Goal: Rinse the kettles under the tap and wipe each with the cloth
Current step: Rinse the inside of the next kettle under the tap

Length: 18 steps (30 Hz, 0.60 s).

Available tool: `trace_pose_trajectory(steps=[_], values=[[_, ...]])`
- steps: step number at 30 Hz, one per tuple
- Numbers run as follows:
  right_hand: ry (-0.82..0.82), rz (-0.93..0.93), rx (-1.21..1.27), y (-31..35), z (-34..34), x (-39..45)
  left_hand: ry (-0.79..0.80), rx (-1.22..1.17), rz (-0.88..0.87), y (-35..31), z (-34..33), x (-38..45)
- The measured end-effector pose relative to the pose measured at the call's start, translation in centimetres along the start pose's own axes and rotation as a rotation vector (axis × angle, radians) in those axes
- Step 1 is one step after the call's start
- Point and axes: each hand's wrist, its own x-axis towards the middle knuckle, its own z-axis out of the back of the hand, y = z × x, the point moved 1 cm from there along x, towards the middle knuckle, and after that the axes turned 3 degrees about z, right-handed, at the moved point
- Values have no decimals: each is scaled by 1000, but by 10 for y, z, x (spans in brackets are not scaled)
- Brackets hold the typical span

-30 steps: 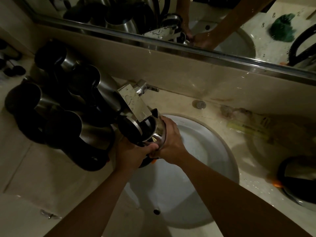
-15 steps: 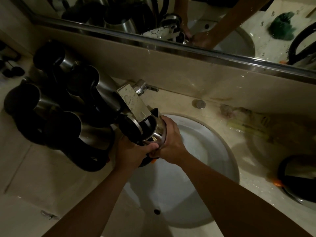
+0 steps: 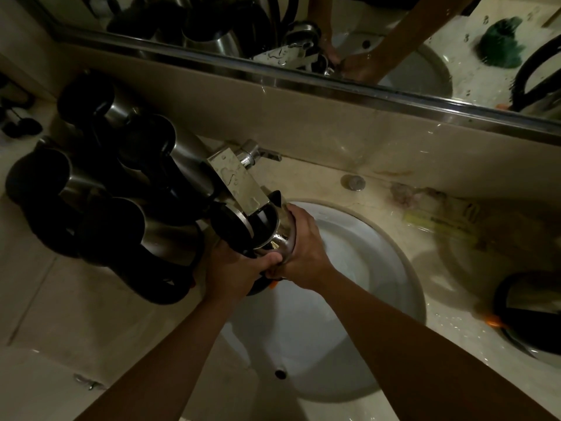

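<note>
Under the flat tap spout [image 3: 239, 183], over the white basin [image 3: 379, 268], the left hand [image 3: 235, 273] and right hand [image 3: 306, 247] each close their grip around a steel kettle [image 3: 274, 232].

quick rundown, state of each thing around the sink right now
held kettle: lid open, mouth under the spout
tap: wet with drops; flow not visible
left hand: grips the kettle's lower part
right hand: wrapped round the kettle body
sink: no standing water seen
kettle cluster: standing on the counter, left
kettle on the right: standing alone on the wet counter
</note>
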Motion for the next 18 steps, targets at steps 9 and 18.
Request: trace_pose_trajectory(steps=[9, 18], values=[[-6, -3, 8, 2, -1, 0, -5, 3, -1, 8, -1, 3], [-17, 18, 17, 2, -2, -1, 8, 8, 15, 5, 2, 1]])
